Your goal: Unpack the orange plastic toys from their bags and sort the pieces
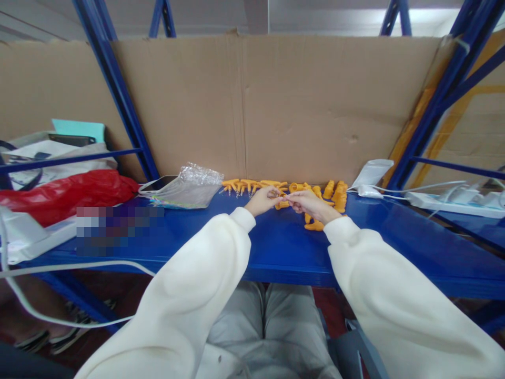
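My left hand (263,200) and my right hand (307,202) meet fingertip to fingertip over the blue shelf (276,247). Both are pinched on a small orange plastic part (282,198) held between them. Behind the hands lies a row of several orange plastic parts (252,185) along the cardboard wall, with more stacked to the right (338,195). One orange piece (314,226) lies under my right wrist. Cream sleeves cover both arms.
A clear plastic bag (189,187) lies left of the parts, over a phone (160,182). A red bag (63,192) sits far left. A white pouch (371,173), cables and a power strip (453,202) are at right. Cardboard (276,105) backs the shelf between blue uprights.
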The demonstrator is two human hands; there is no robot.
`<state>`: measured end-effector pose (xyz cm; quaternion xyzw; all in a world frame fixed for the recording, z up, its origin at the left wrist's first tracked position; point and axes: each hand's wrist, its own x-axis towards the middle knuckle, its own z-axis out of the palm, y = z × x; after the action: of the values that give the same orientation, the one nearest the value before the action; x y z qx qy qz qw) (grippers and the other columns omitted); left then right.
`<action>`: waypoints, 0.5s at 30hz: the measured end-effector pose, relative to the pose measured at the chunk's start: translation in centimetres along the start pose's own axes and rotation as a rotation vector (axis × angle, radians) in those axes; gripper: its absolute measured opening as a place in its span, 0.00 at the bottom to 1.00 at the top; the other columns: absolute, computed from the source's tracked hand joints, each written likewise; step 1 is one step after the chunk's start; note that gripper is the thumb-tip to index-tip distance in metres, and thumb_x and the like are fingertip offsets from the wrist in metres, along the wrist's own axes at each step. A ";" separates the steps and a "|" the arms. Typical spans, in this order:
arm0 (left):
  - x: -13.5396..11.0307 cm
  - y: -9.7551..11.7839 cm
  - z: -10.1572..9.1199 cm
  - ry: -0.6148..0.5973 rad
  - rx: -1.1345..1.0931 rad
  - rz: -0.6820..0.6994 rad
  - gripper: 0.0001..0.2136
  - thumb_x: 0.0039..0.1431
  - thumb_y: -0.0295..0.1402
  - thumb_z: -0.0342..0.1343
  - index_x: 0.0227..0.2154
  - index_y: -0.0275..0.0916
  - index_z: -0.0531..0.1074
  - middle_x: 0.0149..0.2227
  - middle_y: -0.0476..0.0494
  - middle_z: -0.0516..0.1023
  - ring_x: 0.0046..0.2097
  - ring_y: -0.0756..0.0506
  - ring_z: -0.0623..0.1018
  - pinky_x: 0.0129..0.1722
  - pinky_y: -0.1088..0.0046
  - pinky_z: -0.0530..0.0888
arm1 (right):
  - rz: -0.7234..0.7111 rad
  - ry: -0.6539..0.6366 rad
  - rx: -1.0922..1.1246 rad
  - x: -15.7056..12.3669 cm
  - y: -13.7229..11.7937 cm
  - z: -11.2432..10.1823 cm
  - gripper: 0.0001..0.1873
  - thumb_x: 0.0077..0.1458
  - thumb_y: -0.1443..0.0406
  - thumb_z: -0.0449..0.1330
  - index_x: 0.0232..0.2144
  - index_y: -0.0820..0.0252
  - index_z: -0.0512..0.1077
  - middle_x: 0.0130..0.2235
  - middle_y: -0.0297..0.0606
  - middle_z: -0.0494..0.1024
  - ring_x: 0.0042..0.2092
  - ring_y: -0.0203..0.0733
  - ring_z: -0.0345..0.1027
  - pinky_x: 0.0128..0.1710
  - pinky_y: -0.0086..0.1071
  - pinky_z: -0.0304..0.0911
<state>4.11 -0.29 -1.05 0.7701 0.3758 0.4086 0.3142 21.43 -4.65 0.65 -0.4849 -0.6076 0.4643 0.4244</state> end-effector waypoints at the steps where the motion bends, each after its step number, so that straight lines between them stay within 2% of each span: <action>1: 0.0 -0.1 0.1 -0.043 -0.049 -0.040 0.09 0.55 0.32 0.65 0.36 0.34 0.73 0.34 0.38 0.82 0.37 0.42 0.83 0.40 0.63 0.80 | -0.001 0.003 -0.005 0.0 0.0 0.0 0.12 0.54 0.66 0.61 0.20 0.60 0.68 0.19 0.28 0.62 0.20 0.28 0.51 0.19 0.25 0.46; 4: 0.1 -0.2 0.5 -0.108 -0.141 -0.103 0.11 0.53 0.35 0.67 0.32 0.33 0.73 0.31 0.39 0.82 0.34 0.44 0.83 0.36 0.66 0.80 | -0.001 0.005 -0.021 0.0 0.1 -0.1 0.11 0.55 0.66 0.60 0.21 0.60 0.70 0.19 0.28 0.61 0.19 0.28 0.51 0.19 0.24 0.46; 7: 0.0 -0.2 0.6 -0.096 -0.157 -0.114 0.11 0.52 0.34 0.67 0.31 0.33 0.73 0.30 0.41 0.81 0.32 0.45 0.82 0.36 0.66 0.80 | -0.001 0.003 -0.027 0.1 0.2 -0.1 0.10 0.54 0.65 0.62 0.21 0.59 0.70 0.19 0.28 0.62 0.20 0.29 0.51 0.19 0.24 0.46; 11: 0.2 0.2 0.2 0.008 -0.184 -0.092 0.06 0.54 0.28 0.65 0.31 0.33 0.73 0.29 0.44 0.80 0.32 0.47 0.82 0.37 0.65 0.81 | -0.019 0.015 -0.082 0.1 0.3 -0.3 0.12 0.54 0.66 0.60 0.19 0.59 0.69 0.19 0.29 0.63 0.20 0.30 0.53 0.20 0.26 0.48; 15: 1.5 0.6 -0.8 0.158 -0.252 -0.091 0.04 0.55 0.23 0.62 0.32 0.33 0.72 0.32 0.44 0.80 0.33 0.48 0.82 0.40 0.65 0.81 | -0.129 0.072 -0.349 0.6 0.9 -0.7 0.14 0.54 0.65 0.60 0.17 0.58 0.69 0.18 0.31 0.66 0.23 0.33 0.58 0.25 0.28 0.55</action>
<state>4.21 0.83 0.38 0.6723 0.3795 0.4972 0.3959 22.20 -3.81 -0.02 -0.5275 -0.6933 0.3061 0.3839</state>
